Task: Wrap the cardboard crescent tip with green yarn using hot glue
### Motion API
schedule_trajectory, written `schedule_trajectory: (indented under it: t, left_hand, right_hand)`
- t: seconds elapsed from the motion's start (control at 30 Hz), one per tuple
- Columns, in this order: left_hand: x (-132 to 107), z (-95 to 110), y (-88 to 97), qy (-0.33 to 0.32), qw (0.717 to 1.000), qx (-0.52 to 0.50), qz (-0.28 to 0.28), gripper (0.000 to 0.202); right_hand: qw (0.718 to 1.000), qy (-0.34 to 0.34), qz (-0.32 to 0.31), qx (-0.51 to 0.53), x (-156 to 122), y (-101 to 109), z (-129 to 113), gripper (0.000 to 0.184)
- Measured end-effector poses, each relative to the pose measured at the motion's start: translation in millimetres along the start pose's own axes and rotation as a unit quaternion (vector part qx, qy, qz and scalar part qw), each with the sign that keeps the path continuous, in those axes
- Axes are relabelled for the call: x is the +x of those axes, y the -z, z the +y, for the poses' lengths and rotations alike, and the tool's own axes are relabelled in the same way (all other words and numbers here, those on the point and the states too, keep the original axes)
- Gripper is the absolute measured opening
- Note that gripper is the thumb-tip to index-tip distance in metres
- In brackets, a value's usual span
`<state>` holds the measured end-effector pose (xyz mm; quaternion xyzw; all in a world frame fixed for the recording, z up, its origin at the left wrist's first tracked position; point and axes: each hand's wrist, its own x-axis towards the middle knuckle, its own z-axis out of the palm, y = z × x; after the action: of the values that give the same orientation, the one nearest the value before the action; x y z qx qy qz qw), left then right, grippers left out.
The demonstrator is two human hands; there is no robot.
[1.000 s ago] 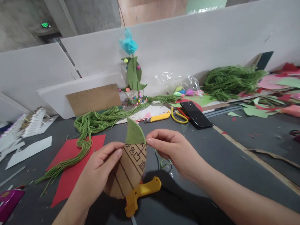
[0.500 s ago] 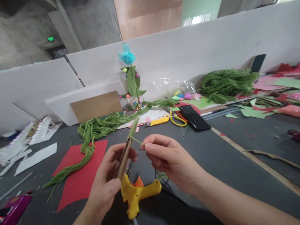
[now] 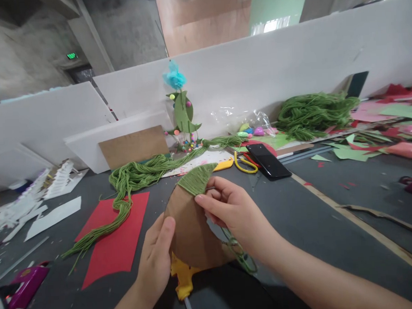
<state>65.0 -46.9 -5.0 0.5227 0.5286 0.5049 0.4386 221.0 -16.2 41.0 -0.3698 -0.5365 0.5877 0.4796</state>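
Observation:
A brown cardboard crescent faces me, its upper tip wrapped in rows of green yarn. My left hand grips the crescent's left edge, thumb on the front. At the lower edge of the wrapping, my right hand pinches the yarn strand between thumb and fingers. Loose loops of green yarn hang below that hand, by the crescent's lower tip. Partly hidden behind the cardboard lies a yellow glue gun with a glue stick in its end.
Green yarn trails over a red sheet at left. A phone, yellow-handled scissors and a yellow cutter lie beyond my hands. A decorated green crescent stands at the back. A purple glue gun is at lower left.
The cardboard crescent has turned from edge-on to face me, now covering more of the glue gun. My right hand has moved from beside the cardboard to its right edge, still pinching the yarn.

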Motion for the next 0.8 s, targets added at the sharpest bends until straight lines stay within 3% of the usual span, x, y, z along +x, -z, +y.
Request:
schedule_trajectory:
  t: [0.1, 0.23, 0.3, 0.4, 0.47, 0.67, 0.77, 0.8]
  left_hand:
    - [4.6, 7.1, 1.0, -0.016, 1.0, -0.016, -0.005, 0.035]
    - [6.8, 21.0, 7.7, -0.081, 0.988, 0.116, 0.058, 0.022]
    - [8.4, 26.4, 13.2, -0.083, 0.98, 0.177, 0.023, 0.021]
    - [13.3, 29.3, 22.8, -0.049, 0.973, 0.213, -0.079, 0.026]
    - [16.9, 28.3, 28.0, -0.031, 0.969, 0.223, -0.106, 0.027]
    - [16.0, 24.7, 25.4, 0.054, 0.985, 0.032, -0.16, 0.022]
    - [13.0, 21.4, 17.7, 0.065, 0.987, -0.038, -0.139, 0.019]
    - [12.6, 19.7, 15.3, 0.064, 0.989, -0.053, -0.126, 0.019]
  right_hand:
    - [0.996, 0.014, 0.015, -0.088, 1.7, 3.4, 2.1, 0.008]
    - [0.983, 0.035, 0.011, -0.177, 0.5, 2.3, 6.1, 0.006]
    - [0.976, 0.048, 0.012, -0.21, -0.1, 1.4, 7.9, 0.015]
    - [0.969, 0.057, 0.001, -0.239, 0.6, 1.8, 9.9, 0.021]
    - [0.965, 0.053, -0.008, -0.258, 1.5, 3.0, 10.4, 0.023]
    - [0.955, 0.059, -0.034, -0.287, 0.5, 5.6, 7.5, 0.021]
    - [0.958, 0.068, -0.006, -0.279, 0.9, 5.1, 8.1, 0.008]
    - [0.958, 0.071, 0.008, -0.278, 1.3, 4.9, 9.2, 0.011]
